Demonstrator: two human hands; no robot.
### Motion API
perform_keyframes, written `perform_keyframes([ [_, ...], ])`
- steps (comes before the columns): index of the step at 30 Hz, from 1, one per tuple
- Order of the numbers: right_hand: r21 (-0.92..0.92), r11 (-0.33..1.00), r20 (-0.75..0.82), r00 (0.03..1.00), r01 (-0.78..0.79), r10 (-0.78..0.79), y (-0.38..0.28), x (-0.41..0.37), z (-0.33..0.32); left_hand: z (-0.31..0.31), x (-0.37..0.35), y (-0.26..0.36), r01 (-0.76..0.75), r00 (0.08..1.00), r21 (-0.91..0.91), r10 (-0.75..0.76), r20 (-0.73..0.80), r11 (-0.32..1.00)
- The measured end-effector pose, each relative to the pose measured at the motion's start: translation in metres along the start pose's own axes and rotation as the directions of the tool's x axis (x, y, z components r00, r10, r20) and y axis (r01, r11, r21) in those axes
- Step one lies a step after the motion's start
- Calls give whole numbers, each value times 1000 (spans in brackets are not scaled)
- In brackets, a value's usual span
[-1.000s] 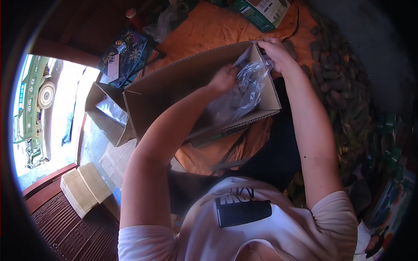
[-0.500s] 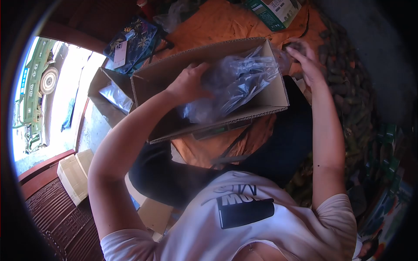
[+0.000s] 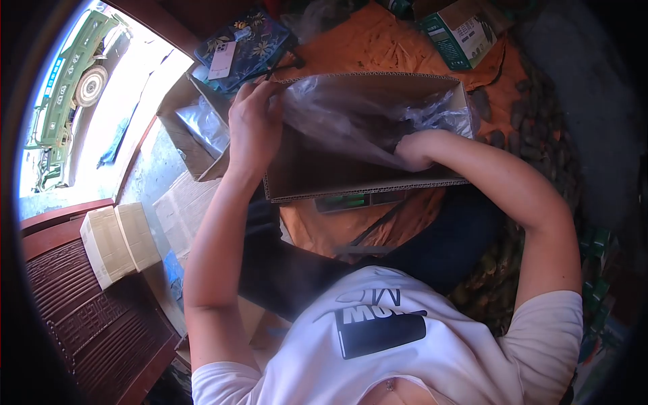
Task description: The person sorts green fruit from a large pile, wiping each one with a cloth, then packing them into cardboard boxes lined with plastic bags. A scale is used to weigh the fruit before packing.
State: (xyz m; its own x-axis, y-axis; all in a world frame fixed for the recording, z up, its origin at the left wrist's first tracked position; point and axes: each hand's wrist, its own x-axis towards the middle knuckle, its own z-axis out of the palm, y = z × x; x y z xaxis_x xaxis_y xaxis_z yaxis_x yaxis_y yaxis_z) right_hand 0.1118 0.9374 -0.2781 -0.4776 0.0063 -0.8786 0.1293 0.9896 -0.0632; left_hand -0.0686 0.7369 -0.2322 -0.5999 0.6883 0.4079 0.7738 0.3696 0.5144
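An open cardboard box stands in front of me, over my legs. Clear plastic film stretches across its inside, from the left end to the right end. My left hand is at the box's left end, its fingers bent and closed at the rim beside the film's edge. Deep in the right half of the box, my right hand touches the film; its fingertips are hidden by the film and shadow.
A pink phone lies on a floral bag at the upper left. A smaller open carton stands left of the box. A green-white box is on the orange sheet. Cartons stand lower left.
My left hand has moved from over the film to the box's left end. My right hand has come from outside the right end into the box. The film is now spread wider.
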Motion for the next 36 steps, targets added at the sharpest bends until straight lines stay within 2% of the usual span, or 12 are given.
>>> perform_keyframes([
  [3,-19,999,-172,984,46,-48,-9,-16,-35,-1,-7,-6,6,1000,-17,-6,-2,1000],
  [6,-27,844,-678,611,535,-409,-9,13,-46,-5,-5,-3,77,993,-184,-58,107,980],
  [10,216,678,-810,516,703,-277,-54,31,-59,-5,-7,-1,384,882,-455,-172,440,803],
  [13,147,727,-932,341,671,-127,-75,41,-61,-3,-9,8,451,828,-377,-222,514,809],
  [14,117,776,-951,295,620,-92,-81,30,-63,7,-16,5,317,885,-295,-170,433,901],
  [16,56,767,-970,217,639,-110,-81,20,-65,2,-11,19,457,809,-264,-273,521,850],
  [20,107,543,-882,332,833,-336,-44,25,-45,16,-12,8,331,893,-329,-180,412,884],
  [21,227,518,-811,455,825,-368,-37,21,-45,13,-11,10,268,914,-281,-151,376,922],
  [24,202,714,-753,572,671,-325,-34,47,-40,10,-7,15,167,947,-314,-63,316,935],
  [25,253,810,-594,746,529,-301,-39,53,-42,7,-6,16,133,939,-289,-27,343,948],
  [30,-17,917,-277,880,398,-387,-62,170,-12,-9,4,23,185,874,-202,-67,481,962],
  [36,-74,962,-200,941,263,-272,-74,220,-19,-7,5,13,129,929,-86,-91,358,988],
])
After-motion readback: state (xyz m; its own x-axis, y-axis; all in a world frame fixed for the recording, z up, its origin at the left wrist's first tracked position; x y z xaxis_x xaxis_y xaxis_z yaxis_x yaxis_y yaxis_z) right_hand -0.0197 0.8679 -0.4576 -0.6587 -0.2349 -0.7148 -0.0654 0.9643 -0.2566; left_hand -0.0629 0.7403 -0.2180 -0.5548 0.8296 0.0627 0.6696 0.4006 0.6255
